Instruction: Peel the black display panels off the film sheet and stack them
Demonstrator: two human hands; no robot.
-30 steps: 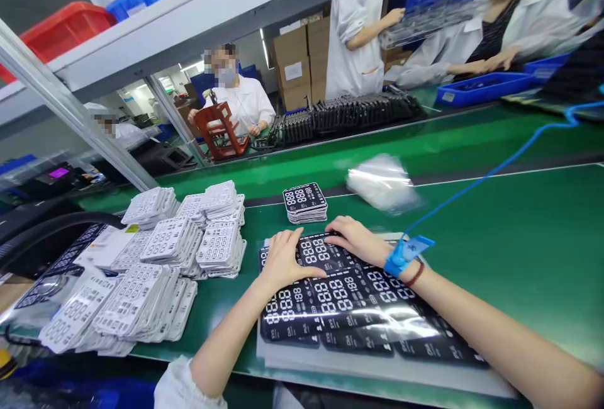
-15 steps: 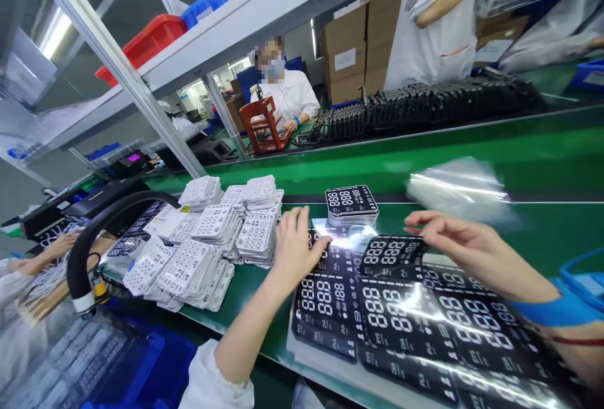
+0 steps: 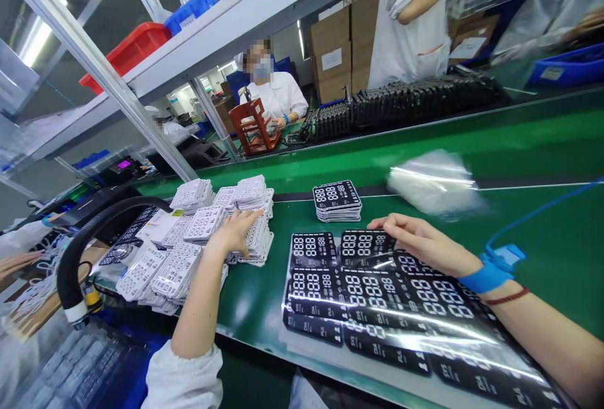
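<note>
A glossy black sheet (image 3: 377, 308) printed with white digit panels lies on the green bench in front of me. My right hand (image 3: 419, 242), with a blue strap on the wrist, pinches one loose black digit panel (image 3: 365, 244) at the sheet's far edge. My left hand (image 3: 233, 233) reaches left and rests with fingers stretched out on a stack of white panels (image 3: 257, 239). A small stack of black digit panels (image 3: 337, 201) sits just beyond the sheet.
Several stacks of white panels (image 3: 189, 252) cover the bench to the left, beside a black hose (image 3: 75, 252). A crumpled clear film (image 3: 434, 182) lies on the green belt (image 3: 519, 138). Other people in white coats work across the belt, near cardboard boxes (image 3: 335, 56).
My left hand left the black sheet and moved left onto the white panel stack. My right hand brought the loose black panel down toward the sheet's far edge.
</note>
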